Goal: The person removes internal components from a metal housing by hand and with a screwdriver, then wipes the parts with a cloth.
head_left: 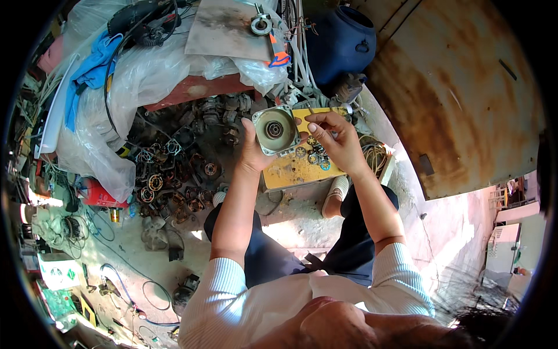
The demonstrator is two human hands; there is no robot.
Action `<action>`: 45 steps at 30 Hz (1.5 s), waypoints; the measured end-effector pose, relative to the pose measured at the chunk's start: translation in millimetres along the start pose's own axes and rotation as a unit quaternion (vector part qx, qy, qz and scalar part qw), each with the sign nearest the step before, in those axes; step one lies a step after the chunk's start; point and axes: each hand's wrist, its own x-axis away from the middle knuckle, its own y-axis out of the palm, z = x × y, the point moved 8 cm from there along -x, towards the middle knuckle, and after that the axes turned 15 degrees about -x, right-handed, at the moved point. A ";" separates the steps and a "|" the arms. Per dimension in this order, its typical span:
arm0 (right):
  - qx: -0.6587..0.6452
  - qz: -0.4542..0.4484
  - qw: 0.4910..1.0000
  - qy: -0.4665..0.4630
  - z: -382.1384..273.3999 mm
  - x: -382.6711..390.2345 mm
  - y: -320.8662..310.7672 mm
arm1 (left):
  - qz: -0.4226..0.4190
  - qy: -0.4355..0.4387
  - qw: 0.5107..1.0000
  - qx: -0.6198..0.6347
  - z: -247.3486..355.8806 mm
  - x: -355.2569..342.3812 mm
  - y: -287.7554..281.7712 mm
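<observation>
My left hand (251, 152) grips a square-flanged metal motor end cover (265, 135), its round hollow turned up. A ring-shaped bearing (274, 129) sits at the centre of that hollow. The thumb lies along the cover's left edge, and fingertips show past its right edge. Just right of the cover, my right hand (343, 142) is closed, with thumb and index finger brought together. Whatever those fingers hold, if anything, is too small to make out. Below both hands stands a worn yellow box-like stand (290, 173) bearing several small round parts (317, 156).
Coils and motor parts (195, 174) are heaped on the floor to the left. Behind them is a plastic-covered bench (154, 75) with a board (218, 35) on top. A blue barrel (340, 49) and a rusty metal sheet (459, 87) stand at the right. Cables (125, 262) cross the floor.
</observation>
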 end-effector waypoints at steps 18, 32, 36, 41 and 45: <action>0.384 0.181 0.892 0.157 111.6 65.6 -171.8 | 0.121 -0.068 0.988 -0.064 -18.5 3.4 -30.4; 0.551 0.128 0.800 0.199 144.4 45.9 -151.1 | 0.135 -0.069 0.985 -0.079 -16.9 3.2 -29.9; 0.550 0.211 0.790 0.169 134.8 44.8 -167.7 | 0.144 -0.075 0.982 -0.092 -10.7 2.8 -22.1; 0.254 0.179 0.941 0.132 100.1 28.7 -155.2 | 0.180 -0.082 0.980 -0.017 -4.9 8.0 -32.0; 0.018 0.113 0.991 0.074 79.0 28.0 -108.3 | 0.220 -0.128 0.966 0.040 -9.7 5.0 -32.6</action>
